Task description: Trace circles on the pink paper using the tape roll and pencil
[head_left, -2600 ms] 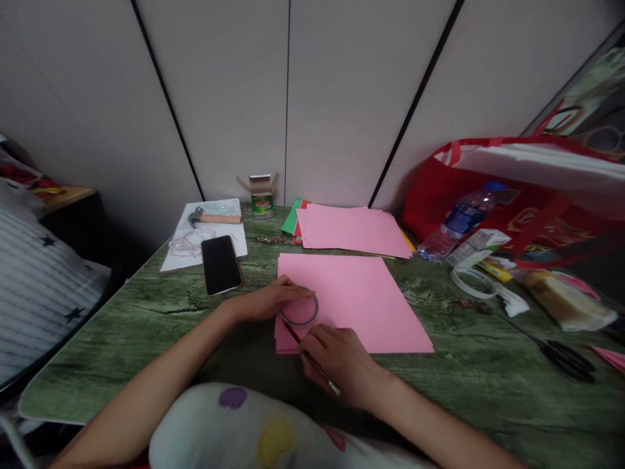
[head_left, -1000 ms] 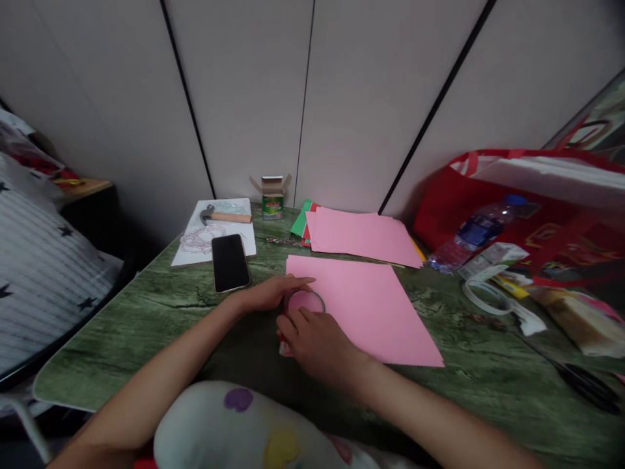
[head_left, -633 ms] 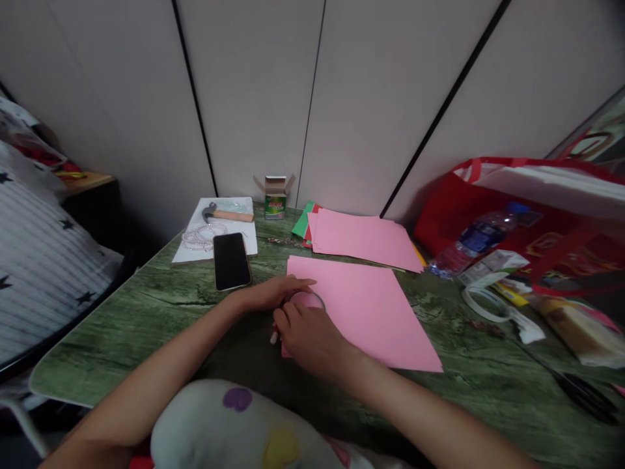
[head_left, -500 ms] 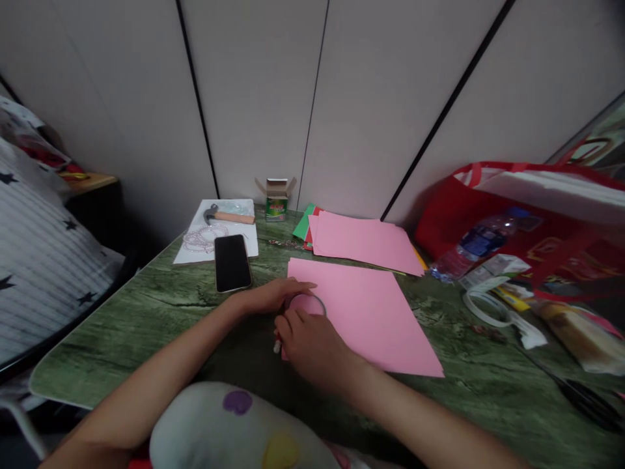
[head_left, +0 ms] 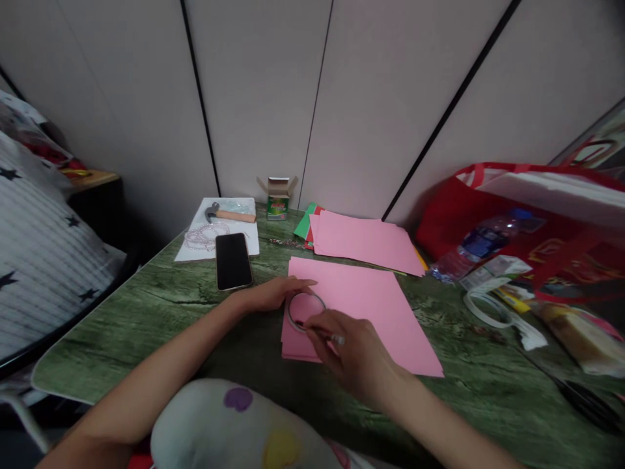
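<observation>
A thin round ring (head_left: 289, 314) lies flat on the top sheet of pink paper (head_left: 375, 312), near its left edge. My left hand (head_left: 274, 293) rests at the far left side of the ring, fingers stretched along its rim and holding it against the paper. My right hand (head_left: 354, 348) is closed around a slim pencil (head_left: 336, 339), whose dark tip touches down inside the ring near its lower edge. The pencil's pale end points back to the right. Part of the ring's right side is hidden behind my right fingers.
A phone (head_left: 234, 260), a hammer (head_left: 232, 214) and beads (head_left: 202, 238) are at the back left. Beyond stands a small green box (head_left: 277, 202). More pink sheets (head_left: 366, 241) lie behind. On the right are a bottle (head_left: 481, 244), white tape (head_left: 488, 309) and a red bag (head_left: 449, 202).
My right hand has moved to the right and turned, taking the pencil from the ring's left side round to its lower right inner edge. The left hand and ring stay put.
</observation>
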A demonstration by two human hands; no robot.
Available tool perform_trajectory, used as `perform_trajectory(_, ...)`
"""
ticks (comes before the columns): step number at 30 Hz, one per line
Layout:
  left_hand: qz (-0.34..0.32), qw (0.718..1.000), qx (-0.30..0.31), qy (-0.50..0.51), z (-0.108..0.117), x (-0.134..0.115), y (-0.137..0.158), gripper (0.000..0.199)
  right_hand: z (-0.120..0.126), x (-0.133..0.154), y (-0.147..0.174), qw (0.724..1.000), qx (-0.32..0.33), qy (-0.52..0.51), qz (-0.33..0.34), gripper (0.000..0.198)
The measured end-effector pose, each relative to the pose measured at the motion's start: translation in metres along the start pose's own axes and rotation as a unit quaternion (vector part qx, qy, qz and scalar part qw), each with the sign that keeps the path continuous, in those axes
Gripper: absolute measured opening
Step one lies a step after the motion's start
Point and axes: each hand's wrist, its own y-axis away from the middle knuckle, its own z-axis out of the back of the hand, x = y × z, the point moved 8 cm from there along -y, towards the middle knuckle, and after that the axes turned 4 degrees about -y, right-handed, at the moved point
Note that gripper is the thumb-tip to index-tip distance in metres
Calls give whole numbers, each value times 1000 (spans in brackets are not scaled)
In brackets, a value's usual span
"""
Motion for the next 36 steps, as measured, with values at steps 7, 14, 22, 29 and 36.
perform_trajectory(7,-2,1000,1,0,-1,0,0,47,-7,-27,-9,991,-34,-122,-32,14)
perform_trajectory(14,12,1000,9,-5,0,-1,-1,53,-30,-12,-9,1000,21,-8,-7,17)
perform_trajectory(22,-2,1000,-6,-3,1,-4,0,49,-20,-10,-1,999,21,-41,4,14)
perform_trajectory(29,-8,999,-22,40,1,0,1,49,18,-45,13,990,-69,-123,-14,27)
perform_trajectory(36,8,999,-31,40,1,4,1,62,-21,-61,22,991,122,-32,-40,18)
